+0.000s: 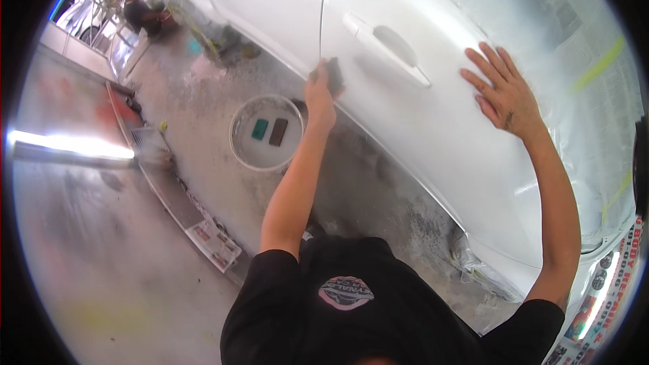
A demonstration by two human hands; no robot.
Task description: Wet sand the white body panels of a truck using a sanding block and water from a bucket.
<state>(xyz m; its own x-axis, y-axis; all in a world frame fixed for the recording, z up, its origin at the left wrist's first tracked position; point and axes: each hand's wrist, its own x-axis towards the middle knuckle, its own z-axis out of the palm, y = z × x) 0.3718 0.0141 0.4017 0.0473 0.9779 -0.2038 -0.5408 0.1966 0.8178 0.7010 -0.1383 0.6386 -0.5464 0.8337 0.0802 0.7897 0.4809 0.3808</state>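
A white car door (433, 128) fills the right half, with its pale door handle (387, 49) in the middle. My left hand (318, 94) is closed around a dark grey sanding pad (334, 76), held against the door below and left of the handle, close to the panel seam. What lies under the pad is hidden. My right hand (508, 96) rests flat on the door's upper part, right of the handle, with its fingers spread and nothing in it.
On the floor stands a round tub (234, 140) with a green block (259, 130) and a brown block (278, 132) in it. Newspaper masking (578, 34) covers the window area. A long panel (179, 206) lies at left. A person (140, 13) crouches at the far left.
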